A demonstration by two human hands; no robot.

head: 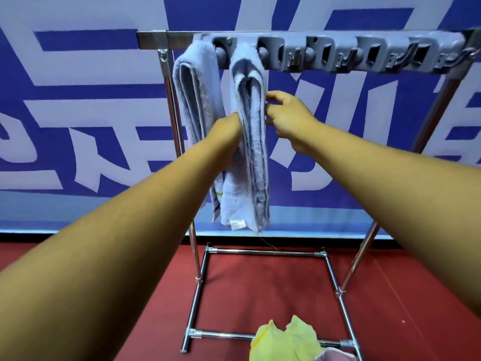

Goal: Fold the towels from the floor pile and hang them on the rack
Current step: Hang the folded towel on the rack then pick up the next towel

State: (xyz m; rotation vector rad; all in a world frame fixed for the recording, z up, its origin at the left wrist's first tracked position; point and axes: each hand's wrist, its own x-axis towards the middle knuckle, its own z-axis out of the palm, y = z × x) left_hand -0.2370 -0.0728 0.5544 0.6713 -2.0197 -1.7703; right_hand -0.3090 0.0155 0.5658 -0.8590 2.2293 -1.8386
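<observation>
Left hand (229, 131) grips the hanging towel (250, 142) (fingers hidden behind it); right hand (289, 118) pinches its edge, rack (338, 52) above.

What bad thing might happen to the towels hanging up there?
The second towel hangs from a small clip on the rack, so a tug from the left hand or right hand might pull it loose. It could also brush the first towel beside it and knock that down.
</observation>
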